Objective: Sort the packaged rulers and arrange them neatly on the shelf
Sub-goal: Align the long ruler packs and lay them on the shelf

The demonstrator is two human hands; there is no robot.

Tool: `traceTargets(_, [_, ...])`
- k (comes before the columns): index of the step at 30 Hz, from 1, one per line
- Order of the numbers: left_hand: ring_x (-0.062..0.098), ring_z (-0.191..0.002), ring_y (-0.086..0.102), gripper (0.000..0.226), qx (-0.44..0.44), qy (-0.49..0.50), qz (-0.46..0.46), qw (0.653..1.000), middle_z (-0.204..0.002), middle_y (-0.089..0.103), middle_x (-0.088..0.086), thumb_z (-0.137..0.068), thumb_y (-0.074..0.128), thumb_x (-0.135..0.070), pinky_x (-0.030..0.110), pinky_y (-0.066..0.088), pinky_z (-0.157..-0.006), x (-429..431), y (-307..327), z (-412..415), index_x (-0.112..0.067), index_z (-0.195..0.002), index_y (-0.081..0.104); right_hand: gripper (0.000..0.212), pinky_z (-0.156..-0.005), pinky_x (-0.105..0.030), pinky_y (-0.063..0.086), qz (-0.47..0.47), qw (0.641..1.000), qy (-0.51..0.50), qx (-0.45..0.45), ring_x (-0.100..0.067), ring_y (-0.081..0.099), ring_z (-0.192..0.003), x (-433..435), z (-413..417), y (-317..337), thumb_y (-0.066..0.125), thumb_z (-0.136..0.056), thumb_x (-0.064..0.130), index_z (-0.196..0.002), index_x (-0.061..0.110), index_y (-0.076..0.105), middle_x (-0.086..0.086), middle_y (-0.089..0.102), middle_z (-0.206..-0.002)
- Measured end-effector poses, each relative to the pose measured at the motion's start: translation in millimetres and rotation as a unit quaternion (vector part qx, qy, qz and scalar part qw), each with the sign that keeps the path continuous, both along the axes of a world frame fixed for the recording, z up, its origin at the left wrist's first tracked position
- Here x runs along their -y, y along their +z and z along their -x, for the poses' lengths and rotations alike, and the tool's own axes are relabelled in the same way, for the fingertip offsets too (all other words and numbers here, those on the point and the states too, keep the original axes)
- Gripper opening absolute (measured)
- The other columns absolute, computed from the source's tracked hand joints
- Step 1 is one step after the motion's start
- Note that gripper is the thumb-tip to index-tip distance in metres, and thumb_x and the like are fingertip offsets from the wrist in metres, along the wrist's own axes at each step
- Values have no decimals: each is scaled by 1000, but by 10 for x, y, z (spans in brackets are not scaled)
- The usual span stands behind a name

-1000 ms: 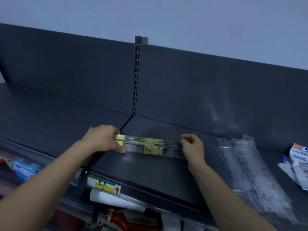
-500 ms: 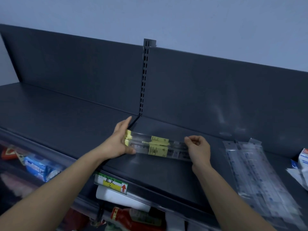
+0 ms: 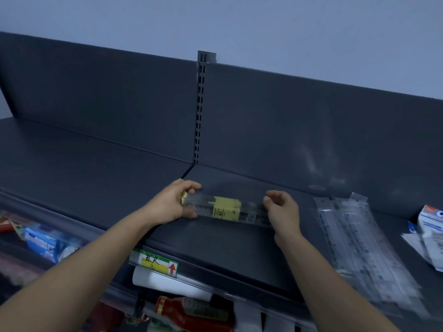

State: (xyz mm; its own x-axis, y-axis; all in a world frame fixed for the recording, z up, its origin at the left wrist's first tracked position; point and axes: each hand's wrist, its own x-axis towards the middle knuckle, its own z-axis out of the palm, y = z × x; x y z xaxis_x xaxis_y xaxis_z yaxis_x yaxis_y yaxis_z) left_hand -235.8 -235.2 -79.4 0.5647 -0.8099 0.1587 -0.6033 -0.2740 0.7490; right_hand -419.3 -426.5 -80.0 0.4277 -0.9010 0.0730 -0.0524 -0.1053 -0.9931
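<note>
The packaged ruler (image 3: pixel 225 210), a clear sleeve with a yellow label at its middle, lies lengthwise across the dark shelf (image 3: pixel 215 245), just right of the seam between the two shelf sections and in front of the slotted upright (image 3: pixel 201 109). Its left end sits inside the left hand (image 3: pixel 169 207): the fingers (image 3: pixel 191 186) curl over the far edge and the thumb presses the near edge, so this hand is closed on the package. Its right end runs under the right hand (image 3: pixel 284 213), whose fingers are loosely curled and slightly parted above the sleeve; whether they touch it cannot be told. Count: one yellow-labelled package between the hands; the stack of clear ruler packages (image 3: pixel 359 245) to the right, well apart from the hands, is fanned and overlapping, at least three in number, the exact count blurred. One white and blue carton (image 3: pixel 431 226) stands at the far right edge of the shelf. One yellow and green price tag (image 3: pixel 154 262) with a red arrow is fixed to the shelf front. Both forearms extend forward and converge upon the package, the wrists nearly straight, the left palm turned to the right, the back of the right hand facing the camera.
</note>
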Motion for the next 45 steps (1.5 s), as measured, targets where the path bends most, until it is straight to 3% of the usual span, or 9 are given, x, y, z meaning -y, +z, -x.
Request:
traceTargets(5, [9, -108, 48, 65, 21, 4, -38, 999, -111, 46, -8, -68, 86, -26, 19, 37, -90, -8, 18, -37, -30, -123, 53, 11, -78, -21, 43, 35, 999, -5, -20, -11, 57, -89, 43, 25, -22, 64, -91, 14, -101, 14, 62, 7, 61, -92])
traceTargets(11, [16, -93, 53, 34, 35, 12, -10, 999, -97, 48, -6, -67, 86, -20, 23, 41, -77, 68, 69, -31, -27, -90, 62, 14, -77, -23, 40, 27, 999, 36, -27, -12, 57, -89, 31, -38, 64, 51, -97, 8, -97, 19, 60, 1, 62, -95])
traceTargets(15, [11, -103, 42, 40, 112, 41, -102, 988, -99, 46, -7, -64, 83, -46, 32, 31, -93, 62, 66, -47, -34, -94, 58, 10, -74, -21, 39, 47, 997, 40, -51, -8, 52, -85, 55, -20, 12, 52, -99, 15, -104, 13, 59, 8, 57, -91])
traceTargets(20, [12, -104, 41, 44, 157, 50, -133, 977, -97, 47, -8, -63, 78, -59, 33, 30, -87, 120, 118, 15, -32, -89, 56, 13, -71, -16, 41, 46, 994, 82, -58, -7, 53, -84, 80, -19, 10, 54, -97, 9, -104, 17, 61, 5, 57, -91])
traceTargets(25, [10, -101, 40, 44, 196, 73, -159, 965, -92, 48, -13, -62, 73, -68, 33, 23, -88, 127, 124, -8, -35, -85, 55, 24, -82, -29, 48, -107, 992, 11, 72, -20, 59, -91, 211, 40, 93, 40, -102, 8, -94, 14, 62, -6, 63, -92])
traceTargets(31, [11, -101, 47, 37, 219, 28, -165, 961, -93, 50, -11, -74, 69, -59, 33, 29, -84, 224, 154, 19, -29, -92, 57, 29, -103, -33, 41, -156, 983, 18, 97, -20, 59, -108, 148, 42, 84, 39, -94, -1, -91, 16, 62, -5, 68, -101])
traceTargets(34, [12, -106, 46, 38, 240, 31, -195, 951, -98, 51, -11, -77, 63, -62, 37, 27, -92, 224, 168, 10, -31, -98, 56, 25, -103, -28, 35, -153, 982, 27, 105, -16, 53, -119, 136, 86, 114, 42, -99, 16, -114, 15, 62, -5, 62, -126])
traceTargets(40, [22, -139, 27, 74, 321, 27, -317, 892, -145, 34, 2, -95, 39, -55, 58, -5, -114, 309, 194, 158, -21, -153, 7, 47, -119, -30, 19, -42, 993, 88, -68, -14, 35, -138, 66, 53, 41, 33, -104, 31, -148, 14, 37, 4, 36, -152])
traceTargets(45, [21, -143, 18, 77, 251, -18, -305, 918, -153, 25, 2, -98, 35, -54, 49, 11, -117, 284, 263, 86, -20, -153, -6, 47, -113, -24, 19, 105, 969, 130, -184, -16, 29, -142, 114, 86, 39, 35, -105, 28, -149, 11, 33, -2, 32, -154])
